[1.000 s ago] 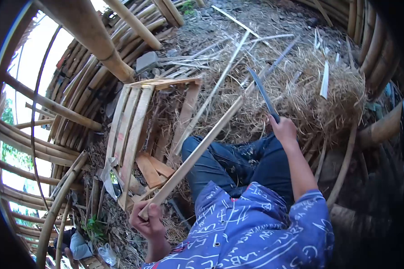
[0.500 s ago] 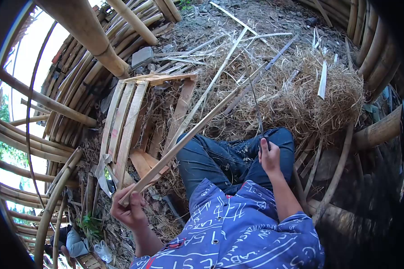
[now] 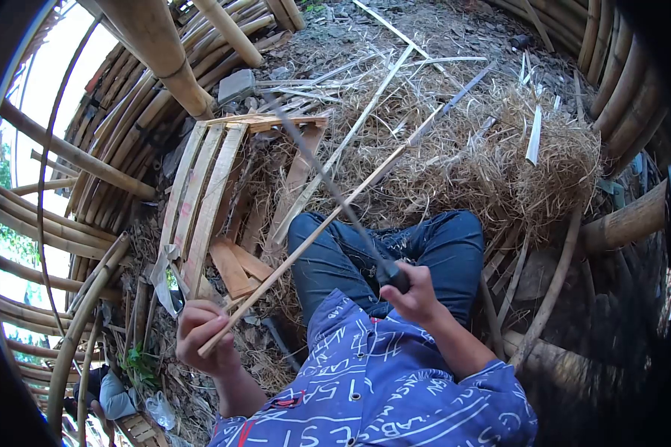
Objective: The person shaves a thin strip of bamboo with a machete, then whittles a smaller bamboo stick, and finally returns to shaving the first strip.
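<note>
Left fingers (image 3: 197, 316) pinch the near end of the strip (image 3: 291, 257), which slants over the left knee (image 3: 303, 224); right fingers (image 3: 419, 280) clench the knife (image 3: 387, 270). The strip looks cut narrow already; whether trimming is left, I cannot tell

The blue shirt (image 3: 417, 406) carries white hand-drawn lettering (image 3: 343, 433), with "EST" and "LAB" partly legible among folds.

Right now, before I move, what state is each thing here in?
Left hand, closed on the near end of the wooden strip
Right hand, closed round the knife
Wooden strip, held aslant
Knife, blade bare, crossing the strip in view; contact unclear
Slatted crate, gaps between slats
Shavings, loosely heaped
Plastic bag, crumpled
</note>
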{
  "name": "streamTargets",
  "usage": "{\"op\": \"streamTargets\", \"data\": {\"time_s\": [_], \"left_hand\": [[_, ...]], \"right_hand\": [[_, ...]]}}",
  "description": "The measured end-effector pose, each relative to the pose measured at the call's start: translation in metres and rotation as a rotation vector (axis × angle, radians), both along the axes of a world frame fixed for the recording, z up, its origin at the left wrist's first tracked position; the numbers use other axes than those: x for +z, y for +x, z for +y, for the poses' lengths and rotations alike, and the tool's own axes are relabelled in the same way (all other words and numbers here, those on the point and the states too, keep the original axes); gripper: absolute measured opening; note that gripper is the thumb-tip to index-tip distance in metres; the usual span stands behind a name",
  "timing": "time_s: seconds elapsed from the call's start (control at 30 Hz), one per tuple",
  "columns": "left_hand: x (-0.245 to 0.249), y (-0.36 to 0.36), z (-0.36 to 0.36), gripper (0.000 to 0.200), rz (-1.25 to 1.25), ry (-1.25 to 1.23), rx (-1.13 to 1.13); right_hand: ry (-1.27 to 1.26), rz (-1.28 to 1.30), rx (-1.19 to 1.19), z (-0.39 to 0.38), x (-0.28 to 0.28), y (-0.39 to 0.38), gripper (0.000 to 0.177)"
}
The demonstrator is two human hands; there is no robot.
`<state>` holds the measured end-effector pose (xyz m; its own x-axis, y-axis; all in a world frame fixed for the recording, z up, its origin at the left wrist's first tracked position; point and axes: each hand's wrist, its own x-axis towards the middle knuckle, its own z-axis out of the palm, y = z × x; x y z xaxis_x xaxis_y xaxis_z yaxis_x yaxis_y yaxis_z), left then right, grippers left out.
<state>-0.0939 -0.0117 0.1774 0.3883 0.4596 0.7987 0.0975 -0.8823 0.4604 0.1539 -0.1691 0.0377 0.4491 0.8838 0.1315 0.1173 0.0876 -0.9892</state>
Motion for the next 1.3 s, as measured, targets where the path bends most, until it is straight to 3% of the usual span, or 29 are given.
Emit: {"op": "streamTargets", "data": {"time_s": [0.17,0.33,0.47,0.53,0.77,0.87,0.93,1.07,1.13,1.3], "left_hand": [[-0.002,0.004,-0.008,0.027,0.080,-0.036,-0.059],[-0.003,0.006,-0.015,0.021,0.113,0.029,-0.013],[-0.007,0.014,-0.019,0.023,0.126,-0.024,-0.086],[-0.002,0.020,-0.019,0.023,0.134,-0.003,-0.227],[-0.009,0.021,-0.020,0.022,0.106,-0.010,-0.259],[-0.002,0.019,-0.018,0.021,0.051,-0.010,-0.247],[-0.007,0.028,-0.018,0.021,0.173,0.028,-0.328],[-0.011,0.035,-0.024,0.022,0.095,-0.006,-0.328],[-0.009,0.039,-0.021,0.022,0.123,0.017,-0.355],[-0.014,0.041,-0.023,0.024,0.178,0.035,-0.353]], "right_hand": [[0.041,-0.103,0.179,0.002,0.034,-0.011,0.034],[-0.013,-0.191,0.176,-0.002,0.034,-0.006,0.036],[-0.129,-0.172,0.128,-0.012,0.030,0.002,0.036],[-0.117,-0.269,0.067,-0.016,0.016,0.007,0.036],[-0.113,-0.340,-0.064,-0.023,-0.001,0.013,0.042],[-0.296,-0.123,-0.225,-0.025,-0.039,0.036,0.050],[-0.284,-0.129,-0.256,-0.028,-0.060,0.046,0.053],[-0.270,-0.017,-0.305,-0.027,-0.067,0.041,0.056],[-0.263,0.069,-0.294,-0.025,-0.050,0.028,0.055],[-0.074,-0.235,-0.019,-0.016,0.022,-0.001,0.041]]}}
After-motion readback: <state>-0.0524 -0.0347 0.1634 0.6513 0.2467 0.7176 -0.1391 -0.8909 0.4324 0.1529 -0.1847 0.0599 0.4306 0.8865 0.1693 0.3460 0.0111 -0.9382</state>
